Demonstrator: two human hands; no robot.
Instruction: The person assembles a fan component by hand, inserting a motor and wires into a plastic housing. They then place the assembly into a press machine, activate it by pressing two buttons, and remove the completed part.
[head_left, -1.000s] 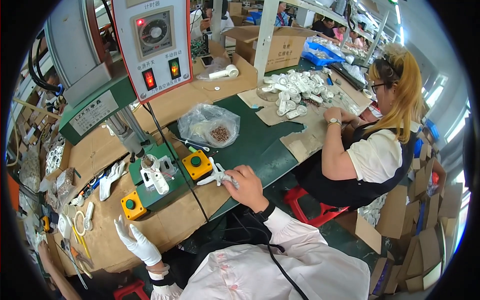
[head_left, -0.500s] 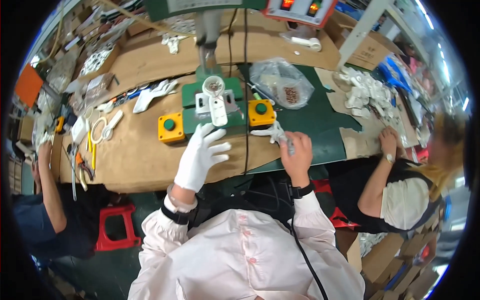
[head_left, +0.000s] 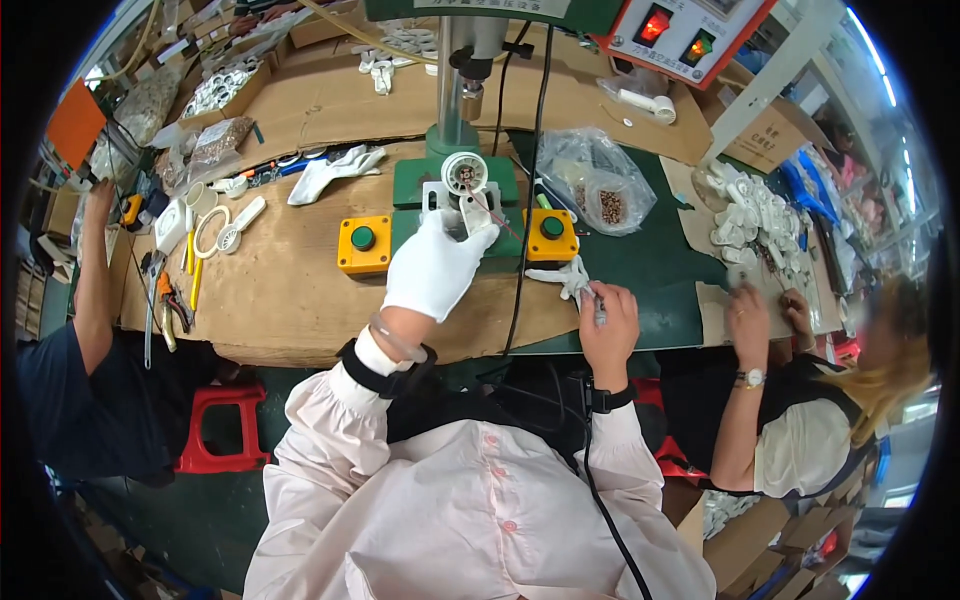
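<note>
My left hand (head_left: 440, 265), in a white glove, is closed on the handle of a white plastic part with a round head (head_left: 465, 175). The part lies on a green press fixture (head_left: 410, 180), and a thin reddish wire or strip shows by its handle. My fingers hide most of the handle. My bare right hand (head_left: 611, 325) rests at the table edge, its fingers curled on the greyish end of what looks like a crumpled white glove (head_left: 565, 277). Yellow boxes with green buttons, one on the left (head_left: 364, 245) and one on the right (head_left: 551, 236), flank the fixture.
The press column (head_left: 460, 90) stands behind the fixture, with a black cable hanging past it. A clear bag of small copper-coloured pieces (head_left: 612, 205) lies right of it. White parts (head_left: 755, 215) are heaped farther right beside a co-worker's hands. Pliers (head_left: 172, 312) and another white glove (head_left: 335, 175) lie left.
My left hand has moved forward and right and closed on the white part's handle; before, it was spread in the air. My right hand stays by the crumpled white glove. The view has shifted.
</note>
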